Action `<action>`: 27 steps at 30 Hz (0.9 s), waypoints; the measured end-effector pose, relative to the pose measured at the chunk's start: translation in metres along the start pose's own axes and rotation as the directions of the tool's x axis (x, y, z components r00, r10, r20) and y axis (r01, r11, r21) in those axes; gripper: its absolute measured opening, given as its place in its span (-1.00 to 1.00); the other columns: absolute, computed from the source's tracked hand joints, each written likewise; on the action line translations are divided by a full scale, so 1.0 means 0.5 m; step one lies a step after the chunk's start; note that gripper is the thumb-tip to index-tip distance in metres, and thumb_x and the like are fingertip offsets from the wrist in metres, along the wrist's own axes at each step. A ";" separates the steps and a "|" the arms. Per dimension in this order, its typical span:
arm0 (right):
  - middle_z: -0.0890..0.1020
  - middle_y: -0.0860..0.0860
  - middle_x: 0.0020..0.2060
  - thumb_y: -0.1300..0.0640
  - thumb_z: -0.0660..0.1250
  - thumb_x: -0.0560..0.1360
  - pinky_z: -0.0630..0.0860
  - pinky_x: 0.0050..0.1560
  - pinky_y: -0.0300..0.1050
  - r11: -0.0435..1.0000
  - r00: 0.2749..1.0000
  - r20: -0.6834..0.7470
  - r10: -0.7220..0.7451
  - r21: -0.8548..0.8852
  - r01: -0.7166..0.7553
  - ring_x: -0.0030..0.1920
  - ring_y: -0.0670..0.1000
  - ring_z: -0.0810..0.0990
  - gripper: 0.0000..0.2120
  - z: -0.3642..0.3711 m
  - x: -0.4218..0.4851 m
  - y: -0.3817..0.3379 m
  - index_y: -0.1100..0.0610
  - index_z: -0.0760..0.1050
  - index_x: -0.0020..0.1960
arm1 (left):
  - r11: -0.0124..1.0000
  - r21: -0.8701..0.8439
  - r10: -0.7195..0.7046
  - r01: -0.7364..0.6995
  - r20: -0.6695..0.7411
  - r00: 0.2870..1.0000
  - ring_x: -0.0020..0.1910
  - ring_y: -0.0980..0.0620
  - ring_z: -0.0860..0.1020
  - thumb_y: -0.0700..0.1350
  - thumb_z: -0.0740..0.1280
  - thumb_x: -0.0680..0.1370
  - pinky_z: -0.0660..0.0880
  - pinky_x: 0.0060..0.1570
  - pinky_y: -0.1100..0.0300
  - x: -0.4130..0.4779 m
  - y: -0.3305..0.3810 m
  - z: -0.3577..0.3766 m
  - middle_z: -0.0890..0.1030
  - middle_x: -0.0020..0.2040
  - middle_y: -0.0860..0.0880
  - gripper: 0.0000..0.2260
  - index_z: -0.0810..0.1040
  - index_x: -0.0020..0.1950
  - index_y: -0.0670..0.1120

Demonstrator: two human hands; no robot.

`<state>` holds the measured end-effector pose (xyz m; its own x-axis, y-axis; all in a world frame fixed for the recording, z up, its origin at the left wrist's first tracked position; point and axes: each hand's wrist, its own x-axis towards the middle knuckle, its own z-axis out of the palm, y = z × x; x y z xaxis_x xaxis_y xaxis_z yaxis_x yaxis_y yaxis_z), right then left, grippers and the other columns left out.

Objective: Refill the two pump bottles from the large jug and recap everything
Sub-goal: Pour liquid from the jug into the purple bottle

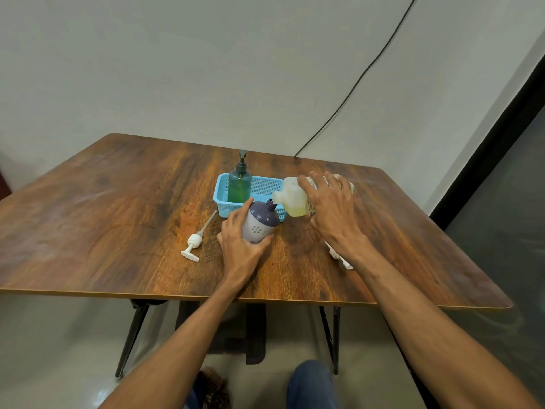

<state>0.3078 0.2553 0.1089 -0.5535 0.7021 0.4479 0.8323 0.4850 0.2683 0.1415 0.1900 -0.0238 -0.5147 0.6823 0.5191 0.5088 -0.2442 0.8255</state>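
My left hand grips a purple and white bottle that stands tilted on the table, its neck open and leaning right. My right hand holds the large translucent jug tipped on its side, spout just above the bottle's neck; yellow liquid lies in the jug's lower part. The white pump head with its long tube lies on the table left of my left hand. A green pump bottle, pump fitted, stands in the blue basket.
A wooden table carries everything, its front edge near me. A white object lies partly hidden under my right wrist. A black cable runs down the wall to the table's back edge.
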 end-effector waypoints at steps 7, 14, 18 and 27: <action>0.47 0.19 0.39 0.20 0.60 0.27 0.33 0.34 0.30 1.000 1.000 0.006 -0.002 -0.012 0.002 0.37 0.31 0.43 -0.19 -0.002 0.001 -0.001 0.06 0.35 0.45 | 1.000 0.000 0.008 -0.008 -0.015 1.000 0.28 0.08 0.44 0.11 0.55 0.36 0.43 0.31 -0.22 0.001 0.004 0.000 0.49 0.37 0.02 -0.22 0.35 0.55 0.10; 0.48 0.18 0.38 0.20 0.61 0.25 0.35 0.34 0.30 1.000 1.000 0.001 -0.008 -0.021 0.008 0.37 0.31 0.44 -0.18 0.001 0.002 -0.001 0.05 0.35 0.44 | 1.000 -0.006 0.010 -0.010 -0.031 0.999 0.28 0.08 0.43 0.11 0.55 0.36 0.46 0.27 -0.25 0.000 0.002 -0.001 0.49 0.38 0.01 -0.21 0.32 0.54 0.16; 0.48 0.19 0.38 0.22 0.61 0.25 0.34 0.34 0.30 1.000 1.000 0.001 -0.006 -0.015 0.006 0.37 0.32 0.43 -0.18 0.001 0.003 -0.002 0.05 0.36 0.43 | 1.000 -0.010 0.011 -0.011 -0.032 0.999 0.28 0.12 0.42 0.09 0.55 0.36 0.46 0.28 -0.24 -0.001 0.001 0.000 0.48 0.39 0.03 -0.21 0.31 0.54 0.17; 0.50 0.19 0.35 0.24 0.61 0.23 0.36 0.33 0.31 1.000 1.000 -0.013 -0.014 -0.014 0.014 0.34 0.32 0.46 -0.18 0.002 0.006 -0.001 0.05 0.37 0.41 | 1.000 -0.010 0.019 -0.020 -0.038 0.999 0.27 0.12 0.42 0.08 0.56 0.36 0.47 0.27 -0.24 0.000 -0.001 0.000 0.47 0.37 0.07 -0.21 0.30 0.54 0.20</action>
<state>0.3059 0.2577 0.1091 -0.5650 0.6884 0.4548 0.8247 0.4873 0.2869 0.1412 0.1903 -0.0242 -0.5304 0.6512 0.5427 0.5117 -0.2645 0.8175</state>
